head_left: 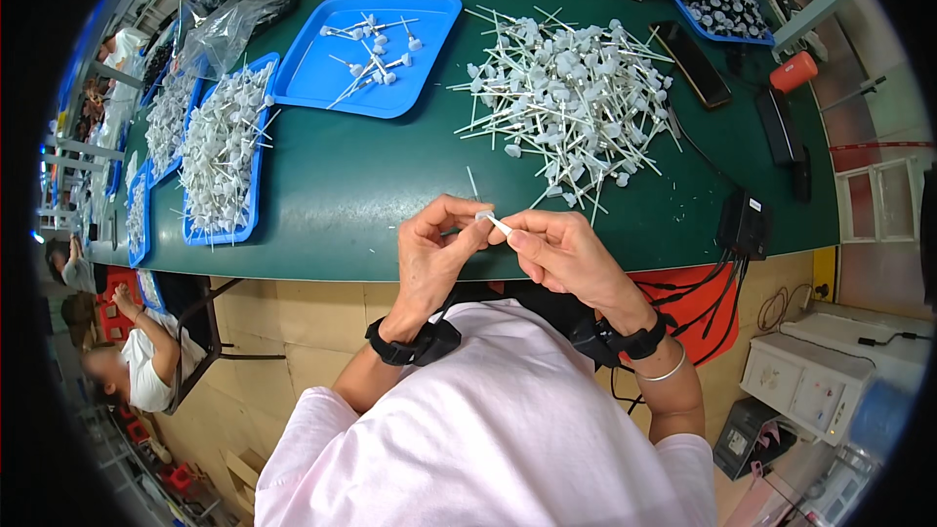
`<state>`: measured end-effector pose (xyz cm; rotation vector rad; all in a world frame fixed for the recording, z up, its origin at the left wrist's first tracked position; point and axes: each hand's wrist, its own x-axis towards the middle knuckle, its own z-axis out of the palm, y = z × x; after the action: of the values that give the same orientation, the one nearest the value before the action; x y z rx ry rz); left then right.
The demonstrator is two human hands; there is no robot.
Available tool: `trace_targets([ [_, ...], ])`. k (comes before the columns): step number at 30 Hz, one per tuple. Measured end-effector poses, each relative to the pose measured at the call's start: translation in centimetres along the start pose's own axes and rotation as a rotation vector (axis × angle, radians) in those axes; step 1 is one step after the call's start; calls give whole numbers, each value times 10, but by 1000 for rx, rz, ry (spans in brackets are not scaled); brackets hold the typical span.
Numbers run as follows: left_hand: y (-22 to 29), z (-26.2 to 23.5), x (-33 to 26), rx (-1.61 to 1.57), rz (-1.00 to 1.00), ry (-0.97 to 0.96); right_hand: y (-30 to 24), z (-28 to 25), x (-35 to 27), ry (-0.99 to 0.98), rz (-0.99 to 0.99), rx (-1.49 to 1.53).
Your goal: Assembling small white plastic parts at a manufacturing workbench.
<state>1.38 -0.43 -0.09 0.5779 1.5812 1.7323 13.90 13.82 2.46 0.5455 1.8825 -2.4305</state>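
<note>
Just over the table's near edge, my two hands meet at one small white stick with a pale head (pixel 499 225). The fingertips of my left hand (pixel 434 239) are closed on its head end. Pinched between the thumb and fingers of my right hand (pixel 566 252) is its thin shaft. Beyond my hands lies a large loose pile of similar white-headed sticks (pixel 576 88). A blue tray (pixel 337 15) at the far left of the pile has several of these pieces scattered in it. One thin stick (pixel 472 182) lies just past my left fingers.
Further left, blue trays (pixel 252 205) are heaped with white pieces, beside clear plastic bags (pixel 244 20). A phone (pixel 691 63), a black box with cables (pixel 745 224) and a tray of dark-and-clear parts (pixel 717 5) are on the right. Another person (pixel 151 361) sits at the left.
</note>
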Motion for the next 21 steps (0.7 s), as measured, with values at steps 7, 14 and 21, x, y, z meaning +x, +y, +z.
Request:
trace_targets([
  [7,-2,2,0,-65,-33,15,13,2,1,5,-52,59],
  [14,-1,2,0,-120,-37,9,13,8,-3,104,-78,-55],
  [21,-1,2,0,-96,-29,1,14,8,-3,102,-100,-50],
])
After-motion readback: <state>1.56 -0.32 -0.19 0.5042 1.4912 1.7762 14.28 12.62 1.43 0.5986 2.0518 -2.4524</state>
